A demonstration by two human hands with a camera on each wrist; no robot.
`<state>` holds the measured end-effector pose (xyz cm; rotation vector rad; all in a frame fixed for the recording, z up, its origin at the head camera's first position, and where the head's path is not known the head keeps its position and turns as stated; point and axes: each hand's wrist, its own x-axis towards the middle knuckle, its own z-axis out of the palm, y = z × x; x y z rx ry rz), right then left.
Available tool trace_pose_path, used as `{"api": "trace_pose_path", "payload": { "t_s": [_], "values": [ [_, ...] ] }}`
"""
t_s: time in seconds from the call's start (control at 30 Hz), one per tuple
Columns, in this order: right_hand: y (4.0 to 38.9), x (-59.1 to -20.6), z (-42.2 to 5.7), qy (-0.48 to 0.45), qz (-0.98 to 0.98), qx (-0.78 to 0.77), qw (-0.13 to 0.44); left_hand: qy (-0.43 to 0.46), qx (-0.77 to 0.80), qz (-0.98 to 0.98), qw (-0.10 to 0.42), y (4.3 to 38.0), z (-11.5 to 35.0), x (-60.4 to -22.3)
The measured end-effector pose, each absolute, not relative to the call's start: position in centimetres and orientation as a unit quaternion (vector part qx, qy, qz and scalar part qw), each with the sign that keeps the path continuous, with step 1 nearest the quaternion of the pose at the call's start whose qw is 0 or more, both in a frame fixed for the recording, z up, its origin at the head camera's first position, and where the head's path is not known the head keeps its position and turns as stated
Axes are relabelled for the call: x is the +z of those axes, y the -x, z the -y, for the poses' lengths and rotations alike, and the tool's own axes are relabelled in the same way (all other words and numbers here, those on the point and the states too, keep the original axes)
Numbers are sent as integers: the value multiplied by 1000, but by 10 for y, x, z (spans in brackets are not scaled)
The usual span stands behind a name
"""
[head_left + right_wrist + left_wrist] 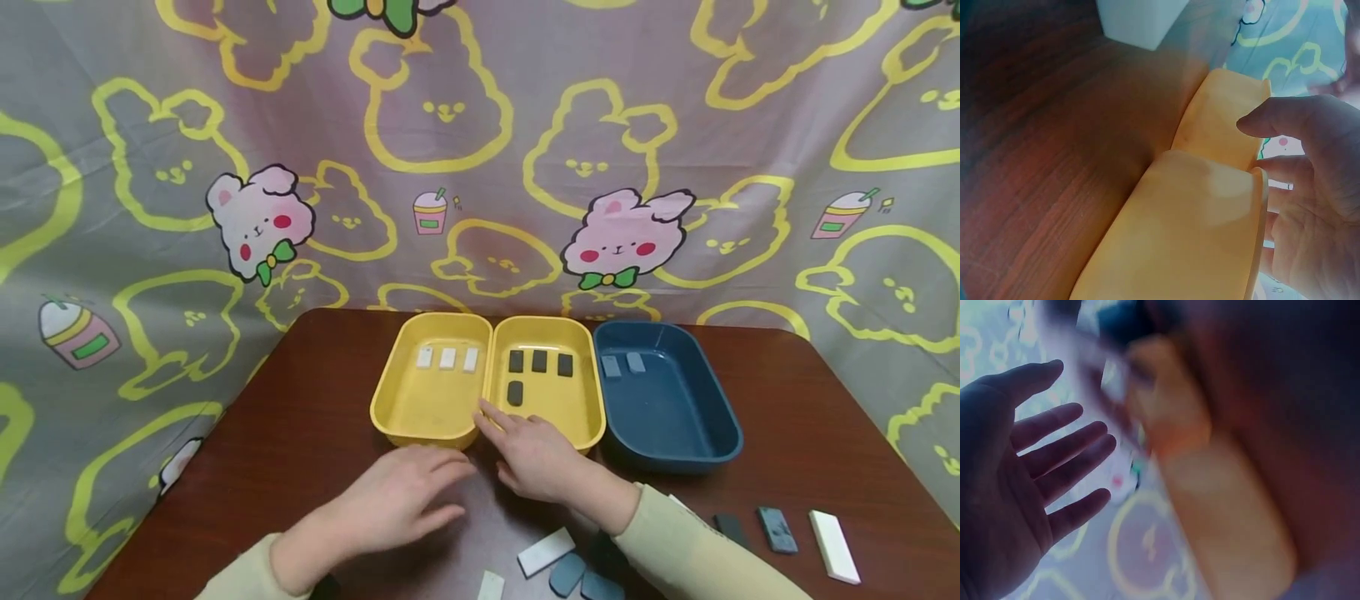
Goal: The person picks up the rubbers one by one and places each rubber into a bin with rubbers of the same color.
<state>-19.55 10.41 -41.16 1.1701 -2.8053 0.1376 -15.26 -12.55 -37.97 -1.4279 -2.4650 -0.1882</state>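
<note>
My right hand (536, 458) is over the near ends of two yellow trays, its fingers extended to where their rims meet. No object shows between its thumb and fingers in the right wrist view. To its left, my left hand (408, 500) hovers near the front of the left yellow tray (420, 437), fingers spread and palm bare in the left wrist view. Three small white pieces (447, 358) form a row in that tray. Several black pieces (539, 361) lie in the middle yellow tray (592, 417). Two blue-grey pieces (611, 366) sit in the blue tray (675, 454).
In front of the trays lie a white bar (546, 552), a pale piece (491, 586) and rounded blue-grey pieces (567, 575). Further right are a dark piece (729, 528), a blue-grey block (777, 530) and a long white bar (834, 546). A patterned curtain (480, 167) hangs behind the table.
</note>
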Motion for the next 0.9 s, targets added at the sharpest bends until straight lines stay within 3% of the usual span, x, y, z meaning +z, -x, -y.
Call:
{"api": "trace_pose_path", "payload": {
  "t_s": [0.27, 0.57, 0.9],
  "values": [
    [195, -411, -106, -383, 920, 50, 56, 556, -26, 831, 8, 125, 110, -409],
    [194, -411, -105, -388, 919, 48, 55, 589, -12, 797, -134, 120, 101, -433],
    [193, -411, -105, -382, 922, 51, 42, 618, -3, 780, -101, 118, 95, -431]
  ]
}}
